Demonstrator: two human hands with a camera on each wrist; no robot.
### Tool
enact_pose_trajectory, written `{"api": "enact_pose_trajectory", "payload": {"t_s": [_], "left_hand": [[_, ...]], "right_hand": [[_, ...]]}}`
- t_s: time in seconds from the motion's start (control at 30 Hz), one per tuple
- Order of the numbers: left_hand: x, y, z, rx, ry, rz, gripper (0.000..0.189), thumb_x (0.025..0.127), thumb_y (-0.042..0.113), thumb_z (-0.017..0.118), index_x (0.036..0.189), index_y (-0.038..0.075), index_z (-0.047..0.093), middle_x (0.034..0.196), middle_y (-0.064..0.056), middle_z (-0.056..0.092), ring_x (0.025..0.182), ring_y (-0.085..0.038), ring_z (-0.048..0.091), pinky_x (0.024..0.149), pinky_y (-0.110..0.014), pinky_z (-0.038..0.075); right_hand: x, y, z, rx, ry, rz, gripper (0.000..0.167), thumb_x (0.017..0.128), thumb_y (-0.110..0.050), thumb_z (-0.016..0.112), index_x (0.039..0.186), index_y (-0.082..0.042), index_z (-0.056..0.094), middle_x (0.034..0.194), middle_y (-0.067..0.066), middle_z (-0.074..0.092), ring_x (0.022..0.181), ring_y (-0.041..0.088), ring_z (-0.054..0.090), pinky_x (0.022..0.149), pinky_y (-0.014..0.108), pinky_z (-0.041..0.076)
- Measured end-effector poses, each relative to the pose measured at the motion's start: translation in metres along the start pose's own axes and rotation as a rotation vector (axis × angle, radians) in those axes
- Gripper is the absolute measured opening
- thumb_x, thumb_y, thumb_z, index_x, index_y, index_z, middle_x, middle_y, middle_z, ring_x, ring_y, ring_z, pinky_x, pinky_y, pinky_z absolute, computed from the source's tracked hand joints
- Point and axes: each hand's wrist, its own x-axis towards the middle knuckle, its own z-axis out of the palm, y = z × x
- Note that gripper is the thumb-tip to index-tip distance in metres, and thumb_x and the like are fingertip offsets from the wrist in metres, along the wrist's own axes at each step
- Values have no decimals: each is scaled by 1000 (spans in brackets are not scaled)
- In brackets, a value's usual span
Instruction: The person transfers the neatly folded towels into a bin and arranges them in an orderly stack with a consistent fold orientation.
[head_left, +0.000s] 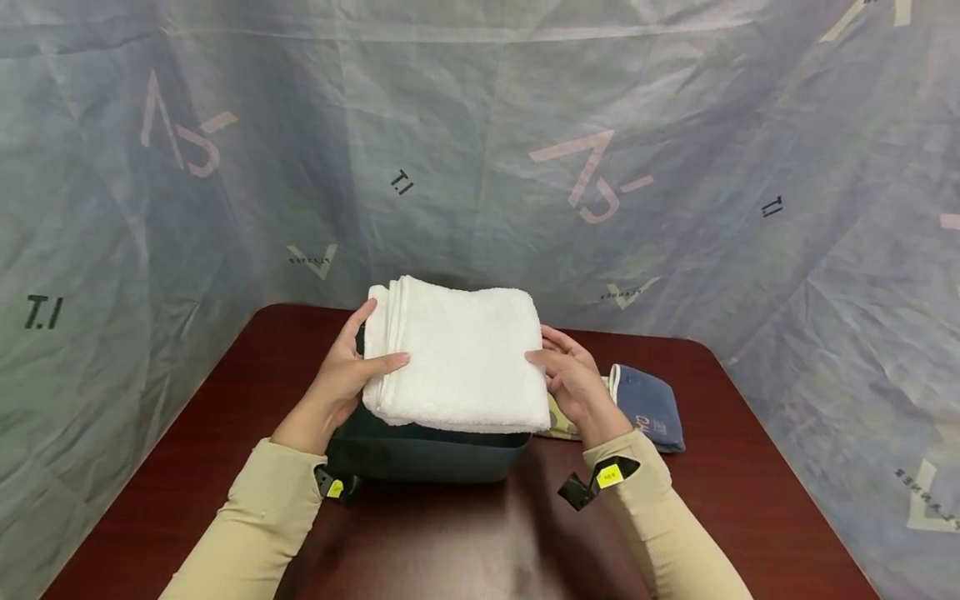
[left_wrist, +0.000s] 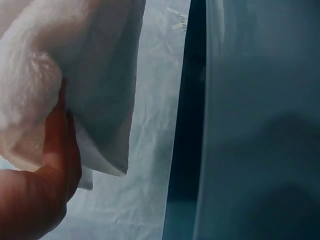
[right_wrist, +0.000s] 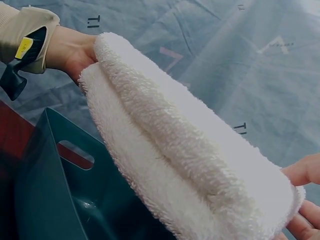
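Note:
Both hands hold up a folded white towel (head_left: 461,354) over a dark green bin (head_left: 435,458). At the towel's left side, the left hand (head_left: 341,375) grips the folded layers, thumb on the near face and fingers behind. The right hand (head_left: 573,379) pinches the opposite edge between thumb and fingers. Seen from the right wrist, the thick fluffy folds of the towel (right_wrist: 165,140) hang above the bin (right_wrist: 55,165), which has a handle slot in its end wall. The towel hides most of the bin's opening in the head view.
Right of the bin lie a blue folded towel (head_left: 648,408) with lettering and a yellow-green patterned cloth (head_left: 558,421), partly behind the right hand. Everything rests on a dark red table (head_left: 720,500). A grey printed sheet (head_left: 450,150) hangs around the back and sides.

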Motion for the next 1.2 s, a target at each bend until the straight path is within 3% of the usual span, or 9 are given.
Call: {"api": "enact_pose_trajectory", "payload": {"t_s": [0.27,0.57,0.83,1.2], "left_hand": [[0,-4,-8,28,5,-24,95,81,-1,67,151,25,8,152,-6,-2,122,-34,31,77,-30,50],[2,-6,-16,6,-28,-32,95,83,-2,65,151,26,5,149,-12,3,116,-34,36,75,-32,52],[3,-9,-22,42,-19,-79,94,85,-1,64,151,28,3,150,-13,0,120,-35,32,75,-32,50],[7,-13,-27,82,-27,-85,94,84,0,64,151,26,3,149,-16,4,112,-33,40,76,-31,49]], "right_hand": [[3,9,4,-7,17,17,60,84,8,57,140,-4,38,124,10,47,89,14,61,71,29,54],[8,16,9,-5,31,17,58,83,9,59,137,-5,43,122,12,49,89,17,61,69,30,53],[13,24,12,-14,49,21,57,82,10,59,135,-5,45,123,13,49,87,18,62,69,30,53],[17,31,17,-36,66,9,56,80,11,59,133,-1,45,122,17,49,85,18,61,66,30,52]]}}
